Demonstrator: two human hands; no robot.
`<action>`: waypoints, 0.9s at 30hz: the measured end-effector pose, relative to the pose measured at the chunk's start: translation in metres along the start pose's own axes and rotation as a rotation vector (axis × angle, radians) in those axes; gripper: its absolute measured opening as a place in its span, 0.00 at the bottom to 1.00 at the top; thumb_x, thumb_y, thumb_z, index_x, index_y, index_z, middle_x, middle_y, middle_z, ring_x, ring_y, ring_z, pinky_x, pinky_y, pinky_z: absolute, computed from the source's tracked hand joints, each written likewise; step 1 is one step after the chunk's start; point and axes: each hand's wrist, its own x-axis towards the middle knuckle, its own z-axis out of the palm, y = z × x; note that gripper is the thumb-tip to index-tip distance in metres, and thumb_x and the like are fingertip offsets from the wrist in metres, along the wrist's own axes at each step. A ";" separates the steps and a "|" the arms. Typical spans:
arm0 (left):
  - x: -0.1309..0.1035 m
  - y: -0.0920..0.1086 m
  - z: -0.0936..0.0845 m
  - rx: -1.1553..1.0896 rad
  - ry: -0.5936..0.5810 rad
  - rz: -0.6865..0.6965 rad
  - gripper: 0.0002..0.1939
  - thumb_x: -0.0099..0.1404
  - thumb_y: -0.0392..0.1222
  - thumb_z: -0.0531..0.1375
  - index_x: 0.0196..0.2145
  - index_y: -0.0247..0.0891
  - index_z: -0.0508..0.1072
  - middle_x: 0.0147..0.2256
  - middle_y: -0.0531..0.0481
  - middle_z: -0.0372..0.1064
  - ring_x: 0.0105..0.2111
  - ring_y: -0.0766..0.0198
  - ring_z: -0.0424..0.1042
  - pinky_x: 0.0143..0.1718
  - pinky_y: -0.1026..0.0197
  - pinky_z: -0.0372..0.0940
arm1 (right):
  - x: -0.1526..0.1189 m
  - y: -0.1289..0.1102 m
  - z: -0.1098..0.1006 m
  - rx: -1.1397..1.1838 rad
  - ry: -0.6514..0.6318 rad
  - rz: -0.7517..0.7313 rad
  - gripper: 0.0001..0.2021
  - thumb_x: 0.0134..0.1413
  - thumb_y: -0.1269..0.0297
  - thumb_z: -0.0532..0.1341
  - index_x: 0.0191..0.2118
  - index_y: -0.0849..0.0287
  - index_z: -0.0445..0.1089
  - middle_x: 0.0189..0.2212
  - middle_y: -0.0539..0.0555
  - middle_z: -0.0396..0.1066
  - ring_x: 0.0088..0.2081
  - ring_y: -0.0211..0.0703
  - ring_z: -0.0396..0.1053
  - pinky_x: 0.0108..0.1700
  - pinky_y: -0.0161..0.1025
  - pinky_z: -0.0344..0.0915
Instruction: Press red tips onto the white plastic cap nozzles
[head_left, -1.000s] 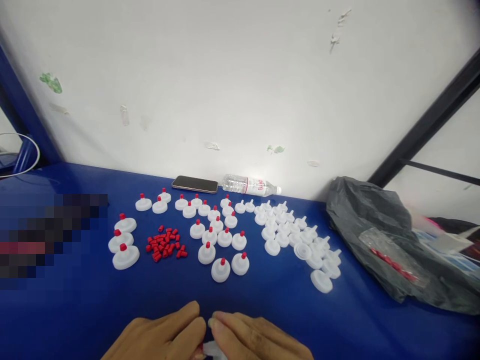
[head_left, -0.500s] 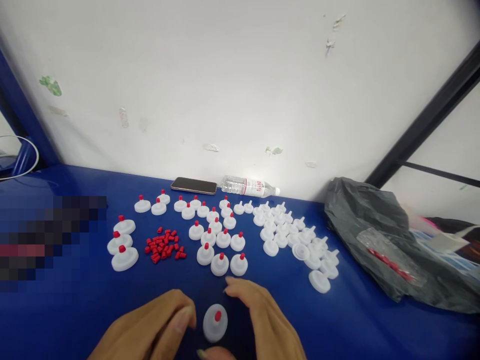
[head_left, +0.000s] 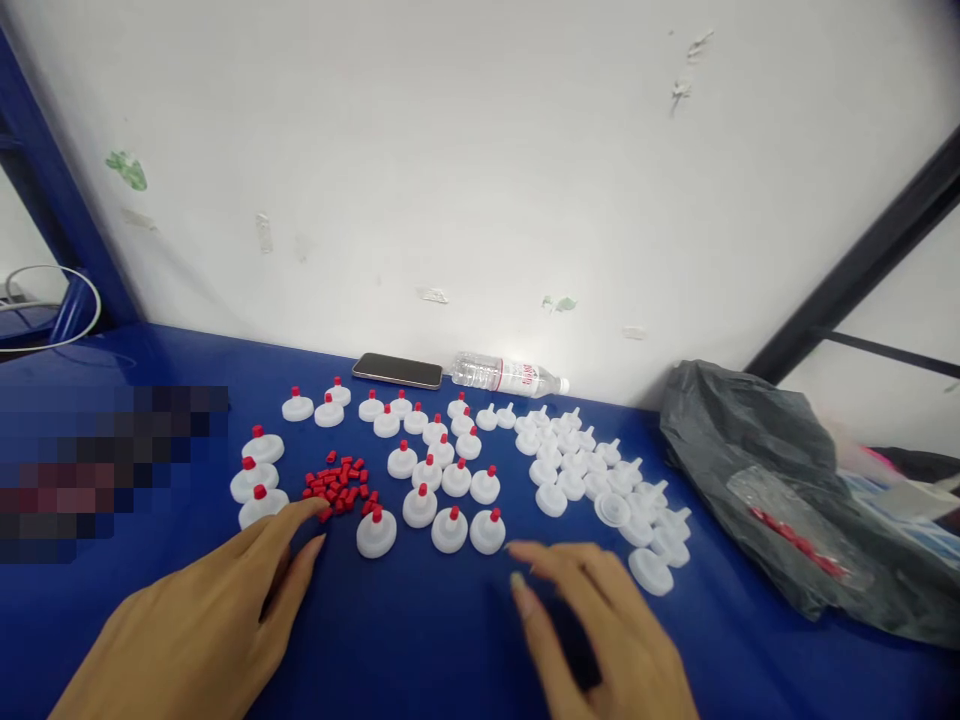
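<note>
Blue desk (head_left: pixel 450 640) | left hand (head_left: pixel 202 620) open, fingertips at red plugs (head_left: pixel 339 485) | right hand (head_left: pixel 600 630) open, empty, below white caps (head_left: pixel 592 475)

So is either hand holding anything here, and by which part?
Nothing is held. The left hand reaches toward the pile of small red plastic caps; the right hand hovers open over the blue table.

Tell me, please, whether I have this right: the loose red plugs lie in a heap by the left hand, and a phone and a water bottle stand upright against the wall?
Partly. The head view shows the phone and water bottle lying flat, not upright. The red plugs do lie heaped by the left hand.
</note>
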 end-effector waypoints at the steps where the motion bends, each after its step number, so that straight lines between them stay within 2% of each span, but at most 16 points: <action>1: -0.001 0.000 0.001 0.015 0.009 0.003 0.28 0.97 0.56 0.49 0.72 0.50 0.86 0.58 0.49 0.97 0.42 0.46 0.97 0.36 0.46 0.75 | 0.005 0.013 -0.005 -0.089 0.009 -0.019 0.17 0.92 0.58 0.65 0.75 0.44 0.83 0.57 0.55 0.92 0.51 0.52 0.96 0.55 0.44 0.94; 3: -0.003 -0.001 0.002 0.053 0.019 0.026 0.27 0.97 0.55 0.49 0.70 0.51 0.88 0.56 0.50 0.97 0.41 0.45 0.96 0.39 0.46 0.78 | 0.013 0.035 -0.011 -0.245 -0.001 -0.068 0.27 0.93 0.54 0.64 0.87 0.48 0.73 0.67 0.62 0.91 0.59 0.60 0.96 0.51 0.47 0.96; 6: -0.006 -0.006 0.004 0.090 0.032 0.068 0.26 0.97 0.52 0.50 0.67 0.52 0.89 0.56 0.49 0.97 0.45 0.45 0.98 0.43 0.48 0.83 | 0.017 0.049 -0.012 -0.339 -0.055 -0.101 0.29 0.95 0.53 0.62 0.89 0.50 0.68 0.73 0.66 0.88 0.66 0.67 0.94 0.56 0.56 0.98; 8: -0.007 -0.007 0.003 0.086 0.047 0.087 0.24 0.97 0.51 0.51 0.66 0.53 0.89 0.58 0.49 0.97 0.46 0.47 0.98 0.42 0.50 0.84 | 0.015 0.047 -0.011 -0.299 -0.076 -0.086 0.24 0.95 0.54 0.61 0.85 0.46 0.73 0.73 0.62 0.89 0.67 0.65 0.94 0.59 0.56 0.97; 10: -0.005 -0.007 0.002 0.069 0.071 0.106 0.24 0.97 0.52 0.51 0.65 0.53 0.89 0.58 0.49 0.97 0.46 0.47 0.98 0.41 0.51 0.84 | 0.013 0.041 -0.013 -0.200 -0.074 -0.055 0.17 0.95 0.55 0.62 0.77 0.44 0.78 0.70 0.58 0.90 0.67 0.60 0.94 0.60 0.51 0.96; 12: -0.002 -0.006 0.001 0.046 0.087 0.125 0.24 0.97 0.52 0.51 0.67 0.54 0.89 0.58 0.52 0.97 0.44 0.48 0.98 0.40 0.51 0.85 | 0.010 0.037 -0.015 -0.106 -0.068 -0.013 0.12 0.95 0.54 0.65 0.70 0.45 0.80 0.64 0.55 0.93 0.61 0.54 0.96 0.59 0.44 0.95; 14: -0.001 -0.005 0.002 0.023 0.095 0.140 0.24 0.97 0.53 0.52 0.69 0.56 0.88 0.58 0.55 0.97 0.42 0.49 0.97 0.41 0.51 0.85 | 0.008 0.037 -0.016 -0.080 -0.065 0.013 0.14 0.92 0.52 0.68 0.71 0.46 0.80 0.61 0.54 0.95 0.56 0.52 0.98 0.55 0.41 0.95; 16: -0.002 -0.006 0.004 0.022 0.098 0.153 0.25 0.98 0.55 0.52 0.70 0.57 0.88 0.58 0.55 0.97 0.43 0.48 0.98 0.41 0.50 0.85 | 0.006 0.039 -0.016 -0.099 -0.082 -0.003 0.18 0.91 0.53 0.71 0.75 0.48 0.80 0.62 0.55 0.95 0.57 0.54 0.98 0.56 0.42 0.96; 19: -0.004 -0.007 0.008 0.039 0.106 0.166 0.28 0.99 0.55 0.48 0.65 0.56 0.90 0.59 0.52 0.97 0.48 0.45 0.99 0.42 0.50 0.87 | 0.007 0.043 -0.016 -0.108 -0.154 -0.075 0.16 0.91 0.56 0.70 0.73 0.47 0.84 0.62 0.55 0.95 0.60 0.55 0.97 0.60 0.45 0.95; 22: -0.003 -0.005 0.007 -0.006 0.116 0.154 0.29 0.99 0.56 0.47 0.62 0.56 0.90 0.58 0.52 0.96 0.47 0.49 0.98 0.39 0.54 0.85 | 0.009 0.040 -0.018 -0.074 -0.186 -0.136 0.15 0.92 0.59 0.69 0.72 0.48 0.86 0.60 0.55 0.94 0.57 0.52 0.97 0.59 0.41 0.94; 25: 0.000 0.000 0.001 -0.099 0.156 0.135 0.30 1.00 0.60 0.46 0.61 0.54 0.89 0.61 0.50 0.93 0.46 0.52 0.98 0.38 0.56 0.84 | 0.008 0.025 -0.019 -0.012 -0.167 -0.184 0.15 0.90 0.61 0.69 0.71 0.48 0.85 0.64 0.57 0.93 0.59 0.51 0.97 0.62 0.39 0.92; 27: 0.002 0.005 -0.005 -0.205 0.202 0.141 0.30 1.00 0.65 0.49 0.58 0.55 0.88 0.60 0.53 0.93 0.48 0.56 0.97 0.48 0.61 0.86 | 0.006 0.005 -0.016 0.061 -0.130 -0.174 0.15 0.87 0.62 0.70 0.69 0.47 0.85 0.64 0.55 0.94 0.58 0.51 0.97 0.63 0.39 0.92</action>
